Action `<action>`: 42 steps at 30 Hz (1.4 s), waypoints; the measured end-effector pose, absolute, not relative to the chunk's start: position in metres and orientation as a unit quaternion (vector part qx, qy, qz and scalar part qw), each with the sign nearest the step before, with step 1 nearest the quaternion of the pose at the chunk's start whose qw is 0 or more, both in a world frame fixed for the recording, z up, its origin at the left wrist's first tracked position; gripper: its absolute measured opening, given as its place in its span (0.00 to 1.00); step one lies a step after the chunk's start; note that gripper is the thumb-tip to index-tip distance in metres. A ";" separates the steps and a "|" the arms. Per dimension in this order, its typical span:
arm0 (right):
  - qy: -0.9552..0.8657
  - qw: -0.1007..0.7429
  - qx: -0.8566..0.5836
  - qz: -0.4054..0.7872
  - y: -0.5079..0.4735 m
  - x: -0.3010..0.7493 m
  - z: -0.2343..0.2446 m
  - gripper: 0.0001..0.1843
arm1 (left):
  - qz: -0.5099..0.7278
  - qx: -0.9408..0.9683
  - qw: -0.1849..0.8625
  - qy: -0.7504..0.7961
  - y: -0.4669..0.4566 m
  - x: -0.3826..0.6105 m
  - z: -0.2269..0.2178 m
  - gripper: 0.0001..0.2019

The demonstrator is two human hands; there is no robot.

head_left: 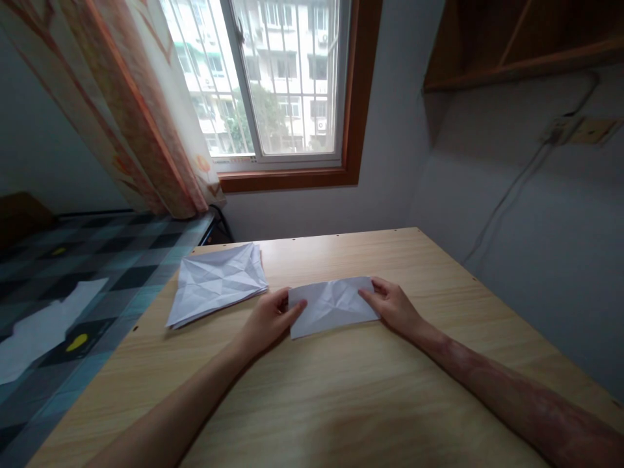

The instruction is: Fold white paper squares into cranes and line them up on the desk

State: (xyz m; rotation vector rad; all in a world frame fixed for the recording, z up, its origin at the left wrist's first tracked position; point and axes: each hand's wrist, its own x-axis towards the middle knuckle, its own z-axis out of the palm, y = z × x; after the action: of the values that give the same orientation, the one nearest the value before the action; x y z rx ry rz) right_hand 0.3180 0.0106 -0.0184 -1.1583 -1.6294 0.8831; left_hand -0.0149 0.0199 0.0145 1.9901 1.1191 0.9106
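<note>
A folded sheet of white paper [331, 312] is stretched between my two hands above the wooden table. Crease lines cross its middle. My left hand [274, 316] pinches the left end, thumb on the near face and fingers behind. On the other end, my right hand [390, 302] grips in the same way, its thumb on the face near the upper right corner. To the left of my left hand lies a stack of creased white paper sheets [219, 279], its edges uneven.
The pale wooden table [322, 403] reaches to the wall below a barred window [292, 84]. On the left stands a checked bed [127, 260] with white paper [49, 325] on it. A curtain [146, 110] hangs there. A shelf [526, 58] and a cable [507, 195] are at right.
</note>
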 end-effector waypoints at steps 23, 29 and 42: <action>-0.817 0.346 -0.434 0.158 0.006 0.318 -0.004 0.14 | 0.123 0.954 0.119 0.245 0.005 -0.003 0.027 0.30; -0.899 0.276 -0.320 0.115 -0.004 0.313 0.000 0.32 | 0.135 0.946 0.103 0.275 0.005 -0.003 0.025 0.28; -0.932 0.192 -0.282 0.119 -0.015 0.314 0.012 0.38 | 0.136 0.947 0.089 0.278 0.005 -0.004 0.023 0.31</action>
State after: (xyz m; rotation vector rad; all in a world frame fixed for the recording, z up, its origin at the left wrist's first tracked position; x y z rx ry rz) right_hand 0.3136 -0.0148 0.0123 -0.7923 -2.6172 0.3336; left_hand -0.0044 0.0049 0.0229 2.8172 0.8266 0.4055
